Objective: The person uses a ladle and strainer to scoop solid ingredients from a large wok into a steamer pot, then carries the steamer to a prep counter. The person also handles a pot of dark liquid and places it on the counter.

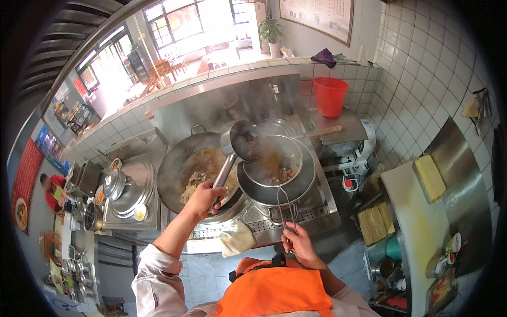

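My left hand (205,198) grips the metal handle of a small dark wok (242,138). The wok is tipped to the right, and brown liquid streams from it into a round wire-mesh strainer (273,178). Dark and reddish bits of food (288,173) lie in the strainer. My right hand (299,242) is closed around the strainer's long wire handle. The strainer rests over or just above a dark round pan (253,194); steam blurs the contact. To the left, a large wok (170,186) holds brown broth and a pale clump of food (194,184).
A folded cloth (237,239) lies on the stove's front edge. A lidded pot (115,184) stands on the left burner. Behind right is a red bucket (330,97). A counter (412,214) curves along my right. A person (53,194) stands far left.
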Demonstrator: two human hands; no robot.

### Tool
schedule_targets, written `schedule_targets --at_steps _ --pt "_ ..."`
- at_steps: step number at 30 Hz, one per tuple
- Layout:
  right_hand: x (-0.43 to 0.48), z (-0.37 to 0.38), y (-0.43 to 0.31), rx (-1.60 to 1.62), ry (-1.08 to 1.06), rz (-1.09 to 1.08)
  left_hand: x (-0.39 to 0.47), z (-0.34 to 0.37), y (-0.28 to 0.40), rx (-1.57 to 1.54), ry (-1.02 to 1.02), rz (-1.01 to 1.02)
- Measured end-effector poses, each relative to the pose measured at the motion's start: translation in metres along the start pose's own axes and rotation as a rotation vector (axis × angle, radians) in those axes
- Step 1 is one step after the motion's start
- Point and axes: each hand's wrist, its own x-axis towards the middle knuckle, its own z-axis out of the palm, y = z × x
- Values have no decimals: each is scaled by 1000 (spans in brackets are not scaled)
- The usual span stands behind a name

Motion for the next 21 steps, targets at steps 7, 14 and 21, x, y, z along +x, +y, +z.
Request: schedule_targets --at_steps 7,14,21 --pt "0 2 1 -4 18 9 15 3 -8 190 50 117" --pt "-1 5 2 29 22 15 27 6 -33 799 315 471" --pt "1 5 3 -23 -19 29 11 13 -43 1189 440 618"
